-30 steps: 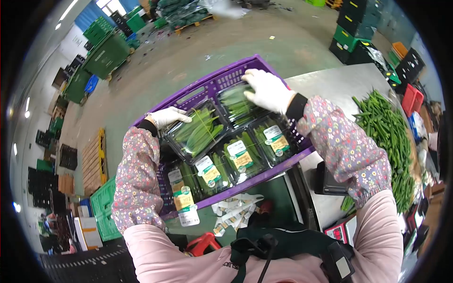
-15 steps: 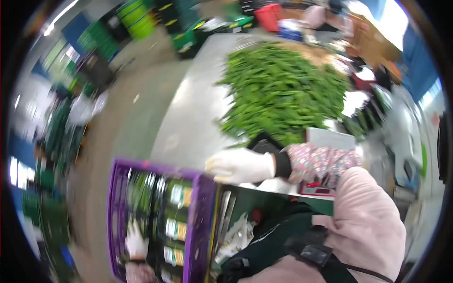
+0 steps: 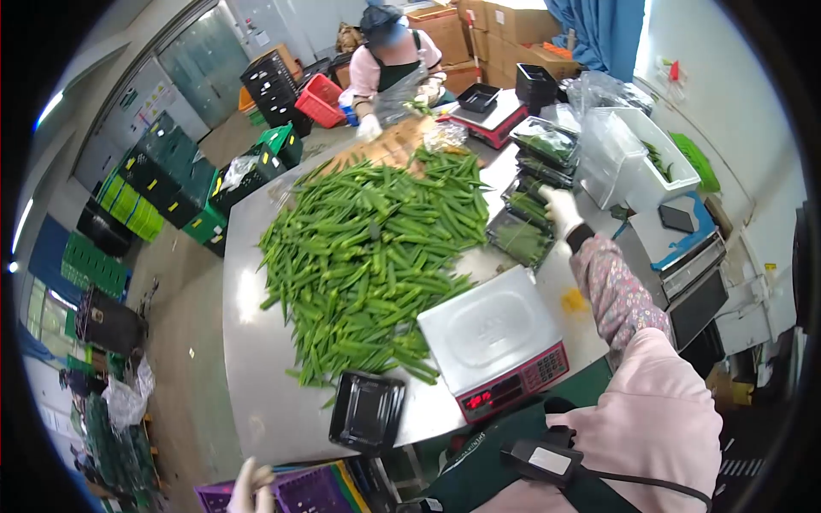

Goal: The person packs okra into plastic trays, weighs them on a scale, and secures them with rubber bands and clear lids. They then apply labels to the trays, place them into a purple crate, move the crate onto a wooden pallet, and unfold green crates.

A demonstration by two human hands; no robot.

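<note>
My right hand (image 3: 561,212), in a white glove, reaches to the stacked black trays of okra (image 3: 523,238) at the table's right side. Its fingers stretch over the edge of a wrapped tray; whether they grip it is not clear. My left hand (image 3: 251,487), also gloved, is raised over the purple crate (image 3: 308,491) at the bottom edge, fingers apart and holding nothing visible. A large heap of loose okra (image 3: 368,256) covers the middle of the table. In front of it stand a red-based scale (image 3: 492,329) with a bare pan and an unfilled black tray (image 3: 368,413).
Across the steel table (image 3: 256,376), a co-worker (image 3: 398,64) handles okra beside a second scale (image 3: 492,124). A white bin (image 3: 654,158) and a stack of black trays (image 3: 536,85) stand at the right. Dark green crates (image 3: 167,175) are piled on the left floor.
My right hand has swung from near the purple crate to the packed trays on the right. My left hand has risen off the packs in the crate. The view has turned right.
</note>
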